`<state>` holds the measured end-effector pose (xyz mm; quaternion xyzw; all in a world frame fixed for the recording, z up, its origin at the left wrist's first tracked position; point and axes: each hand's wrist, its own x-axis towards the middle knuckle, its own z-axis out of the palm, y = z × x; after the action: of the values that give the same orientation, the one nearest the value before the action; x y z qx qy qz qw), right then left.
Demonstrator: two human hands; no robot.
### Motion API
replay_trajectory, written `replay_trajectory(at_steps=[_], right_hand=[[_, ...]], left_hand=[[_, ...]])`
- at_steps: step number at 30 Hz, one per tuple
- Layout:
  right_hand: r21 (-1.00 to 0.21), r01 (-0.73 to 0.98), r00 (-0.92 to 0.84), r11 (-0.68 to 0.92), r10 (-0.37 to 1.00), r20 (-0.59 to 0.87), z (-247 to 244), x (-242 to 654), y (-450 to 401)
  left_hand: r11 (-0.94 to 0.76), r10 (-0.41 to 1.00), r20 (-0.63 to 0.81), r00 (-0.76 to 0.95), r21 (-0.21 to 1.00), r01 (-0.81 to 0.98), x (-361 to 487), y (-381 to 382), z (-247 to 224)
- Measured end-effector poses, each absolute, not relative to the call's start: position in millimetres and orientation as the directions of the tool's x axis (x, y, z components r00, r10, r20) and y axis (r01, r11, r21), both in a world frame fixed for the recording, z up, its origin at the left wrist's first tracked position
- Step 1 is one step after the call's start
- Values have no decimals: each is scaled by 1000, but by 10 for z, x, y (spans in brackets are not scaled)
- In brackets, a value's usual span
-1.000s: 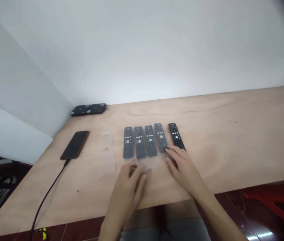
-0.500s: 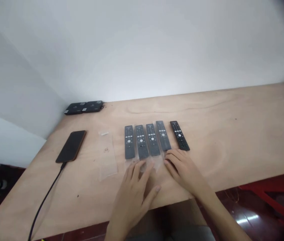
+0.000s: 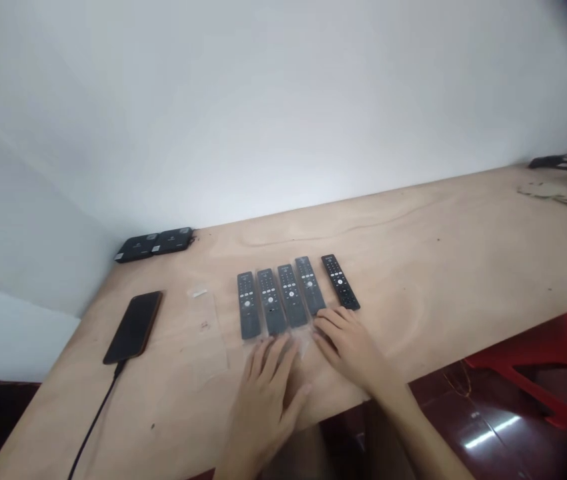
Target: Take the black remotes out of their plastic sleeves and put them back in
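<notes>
Several dark remotes in clear plastic sleeves lie side by side, among them the leftmost remote [image 3: 248, 305], a second [image 3: 271, 301] and the rightmost sleeved one [image 3: 309, 285]. A black remote [image 3: 340, 281] without a visible sleeve lies tilted to their right. My left hand [image 3: 267, 397] rests at the lower ends of the sleeves, fingers spread, holding nothing. Beside it, my right hand [image 3: 346, 343] touches the lower end of the rightmost sleeved remote, its fingers lightly bent and apart. A flat clear plastic sleeve [image 3: 207, 337] lies to the left.
On the wooden table [image 3: 413, 267], a phone [image 3: 134, 327] with a black cable lies at left. Two black boxes [image 3: 172, 241] sit by the wall. Dark items and a pale cloth-like thing [image 3: 553, 193] lie far right. A red chair [image 3: 538, 373] stands beyond the front edge.
The view has shifted to the right, showing more of the table's far right. My left hand's fingers lie a little closer together. The remotes keep their arrangement.
</notes>
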<state>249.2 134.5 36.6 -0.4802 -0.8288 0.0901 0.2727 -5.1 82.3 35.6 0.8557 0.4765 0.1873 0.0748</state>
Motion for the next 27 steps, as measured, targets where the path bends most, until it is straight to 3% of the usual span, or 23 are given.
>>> replay_trajectory(at_steps=[8, 20, 27], right_hand=[[-365, 729, -448, 579, 807, 384, 327, 2498, 1326], [-425, 666, -463, 613, 786, 409, 228, 2501, 1401], [-454, 617, -451, 643, 762, 466, 201, 2500, 1413]], left_hand=[[-524, 852, 240, 466, 365, 770, -35, 851, 376], [-483, 875, 231, 425, 364, 797, 17, 904, 494], [-430, 902, 225, 367, 424, 797, 62, 878, 554]])
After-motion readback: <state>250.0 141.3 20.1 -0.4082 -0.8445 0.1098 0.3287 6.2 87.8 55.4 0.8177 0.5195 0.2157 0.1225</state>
